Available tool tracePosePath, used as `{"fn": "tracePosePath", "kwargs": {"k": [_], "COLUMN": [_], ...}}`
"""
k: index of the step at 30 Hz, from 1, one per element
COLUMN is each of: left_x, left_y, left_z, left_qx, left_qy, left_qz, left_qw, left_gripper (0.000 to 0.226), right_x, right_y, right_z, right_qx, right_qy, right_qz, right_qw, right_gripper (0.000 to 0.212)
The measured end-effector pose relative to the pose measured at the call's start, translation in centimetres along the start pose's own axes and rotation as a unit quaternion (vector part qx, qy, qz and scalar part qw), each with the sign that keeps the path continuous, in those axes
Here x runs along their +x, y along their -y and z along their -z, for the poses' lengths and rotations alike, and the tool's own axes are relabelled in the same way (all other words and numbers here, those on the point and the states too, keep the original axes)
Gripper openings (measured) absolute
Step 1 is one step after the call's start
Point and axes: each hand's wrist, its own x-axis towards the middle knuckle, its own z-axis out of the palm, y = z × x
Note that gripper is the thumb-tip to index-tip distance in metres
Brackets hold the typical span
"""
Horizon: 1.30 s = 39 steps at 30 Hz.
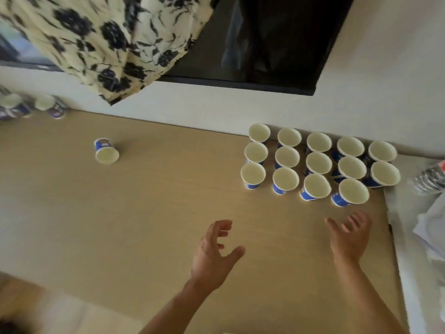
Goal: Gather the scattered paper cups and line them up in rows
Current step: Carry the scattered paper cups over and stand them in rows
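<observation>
1. Currently your left hand (214, 251) hovers over the tan wooden table (144, 225), fingers spread and loosely curved, holding nothing.
2. Your right hand (349, 237) is empty too, with its fingers apart and relaxed. It sits just in front of the nearest cup of the block.
3. The block of paper cups (319, 163) stands at the table's far right corner, against the white wall (216, 104). You have 14 cups there in 3 rows: 5 at the back, 5 in the middle and 4 in front. Their rims touch or nearly touch.
4. Each cup is blue on the outside with white print, pale cream inside, with a thin rolled rim. All of them stand upright, mouths up.
5. A lone cup (106, 150) of the same kind stands upright well apart to the left, showing a light patch of print on its blue side.
6. At the far left edge, at least 2 more cups (49, 108) sit near the wall, too blurred to describe further.
7. A clear plastic bottle (431, 177) shows at the right edge, beside the block.
8. Above, a cream fabric with dark flowers (96, 39) hangs next to a dark screen (265, 39).
</observation>
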Motion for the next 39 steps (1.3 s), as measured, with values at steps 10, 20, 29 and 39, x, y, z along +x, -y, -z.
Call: {"fn": "tracePosePath", "kwargs": {"k": [10,20,29,39], "left_x": [-1.5,-0.1,5.4,10.2], "left_y": [6.9,13.0,19.6,24.9], "left_z": [11.1,22.6,36.6,46.4], "left_qx": [-0.007,-0.04,-0.116,-0.087], "left_qy": [-0.107,-0.141,-0.147,-0.144], "left_qz": [0.08,0.09,0.072,0.025], "left_qw": [0.991,0.985,0.98,0.985], "left_gripper": [0.047,0.046,0.045,0.05], "right_x": [-17.0,-28.3,-36.1,-34.7], "right_y": [1.0,8.4,18.1,18.1], "right_z": [-7.6,-26.3,-50.1,-62.1], "right_qx": [0.132,-0.005,-0.205,-0.505], "right_qy": [0.104,0.319,0.357,0.274], "right_qz": [-0.015,0.062,0.171,0.186], "right_qw": [0.986,0.946,0.895,0.797], "right_gripper": [0.047,0.054,0.077,0.082]}}
